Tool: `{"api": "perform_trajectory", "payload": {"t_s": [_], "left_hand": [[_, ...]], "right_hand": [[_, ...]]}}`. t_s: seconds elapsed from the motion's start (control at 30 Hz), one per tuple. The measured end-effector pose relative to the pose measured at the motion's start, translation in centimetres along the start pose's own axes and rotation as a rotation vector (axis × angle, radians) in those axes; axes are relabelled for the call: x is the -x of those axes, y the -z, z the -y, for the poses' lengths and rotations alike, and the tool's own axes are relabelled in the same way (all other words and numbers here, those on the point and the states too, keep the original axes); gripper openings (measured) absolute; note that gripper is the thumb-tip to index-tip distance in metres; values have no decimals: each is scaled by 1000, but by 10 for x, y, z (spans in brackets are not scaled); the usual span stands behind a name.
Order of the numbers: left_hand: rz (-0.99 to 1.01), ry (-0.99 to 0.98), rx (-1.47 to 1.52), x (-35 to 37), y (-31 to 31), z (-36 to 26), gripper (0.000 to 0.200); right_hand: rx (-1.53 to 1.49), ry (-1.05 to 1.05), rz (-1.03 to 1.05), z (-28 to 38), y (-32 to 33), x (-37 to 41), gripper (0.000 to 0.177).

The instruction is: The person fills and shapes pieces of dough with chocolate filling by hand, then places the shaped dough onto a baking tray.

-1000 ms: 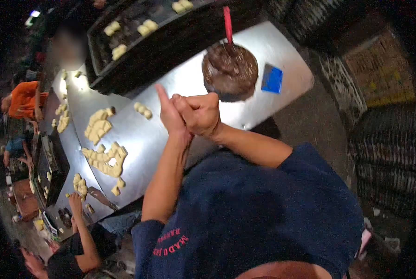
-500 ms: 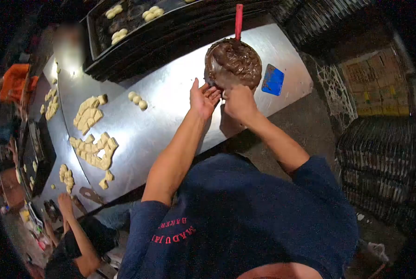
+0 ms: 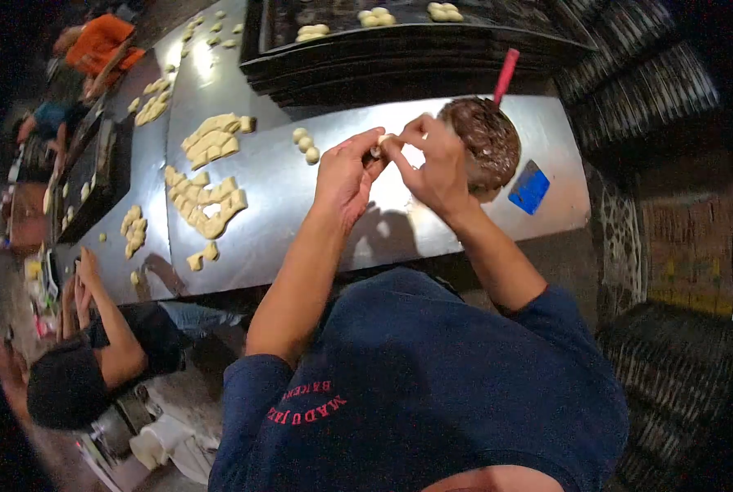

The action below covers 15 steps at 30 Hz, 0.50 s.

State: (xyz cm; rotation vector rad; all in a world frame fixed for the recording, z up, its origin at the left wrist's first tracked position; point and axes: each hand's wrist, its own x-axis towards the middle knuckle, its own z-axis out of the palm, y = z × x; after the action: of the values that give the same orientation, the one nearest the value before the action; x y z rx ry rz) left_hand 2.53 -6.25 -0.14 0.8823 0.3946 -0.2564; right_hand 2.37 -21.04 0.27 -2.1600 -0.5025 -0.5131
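My left hand (image 3: 350, 176) is closed around a small pale piece of dough (image 3: 386, 141), held at the fingertips above the metal table. My right hand (image 3: 438, 168) meets it from the right, fingers curled and thumb pinched against the same piece; the fingers partly hide it. Just behind my right hand stands a bowl of thick brown chocolate filling (image 3: 491, 135), with a red handle (image 3: 506, 75) sticking up from it. A blue scraper (image 3: 529, 189) smeared with brown lies right of the bowl. Left of my hands, a short row of dough balls (image 3: 306, 146) rests on the table.
Cut dough pieces (image 3: 206, 203) lie in clusters on the metal table (image 3: 276, 238) to the left. Stacked black trays (image 3: 415, 61) with dough balls stand at the back. A co-worker (image 3: 108, 344) works at the lower left, another person in orange (image 3: 100, 43) farther off.
My hands have moved from the bowl's near edge to its left, coming together on the dough piece. The view has swung, so the table and bowl appear shifted right and lower.
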Motion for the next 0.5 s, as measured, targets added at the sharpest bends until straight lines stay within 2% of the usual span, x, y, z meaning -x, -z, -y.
{"api": "perform_trajectory", "payload": {"t_s": [0.07,0.13,0.2,0.27,0.3,0.33,0.4,0.43,0.47,0.5], "left_hand": [[4,-95,-5,12,4,-17,24],[-44,-201,64,25,0,-26,19],[-4,-305,-61,29,1,-17,20],[-15,-192,-99,37,-3,-18,23],[-32,-212,-89,41,2,-21,23],[-3,-200,-73,44,6,-24,25],[14,-193,-50,41,17,-27,27],[-55,-220,-78,35,27,-26,29],[-121,-243,-109,31,35,-27,31],[-113,-270,-145,29,41,-24,33]], "right_hand": [[-49,215,-3,23,-2,5,26],[-48,119,-41,29,1,-3,27],[-166,12,12,29,-6,-17,21],[-221,-100,12,31,-12,-16,19],[-177,17,-101,32,-18,-13,18],[-97,162,-121,32,-23,-12,15],[-134,254,-55,45,-31,-5,19],[-228,231,72,35,-34,2,23],[-350,61,92,37,-33,3,18],[-329,34,12,36,-35,-2,18]]}}
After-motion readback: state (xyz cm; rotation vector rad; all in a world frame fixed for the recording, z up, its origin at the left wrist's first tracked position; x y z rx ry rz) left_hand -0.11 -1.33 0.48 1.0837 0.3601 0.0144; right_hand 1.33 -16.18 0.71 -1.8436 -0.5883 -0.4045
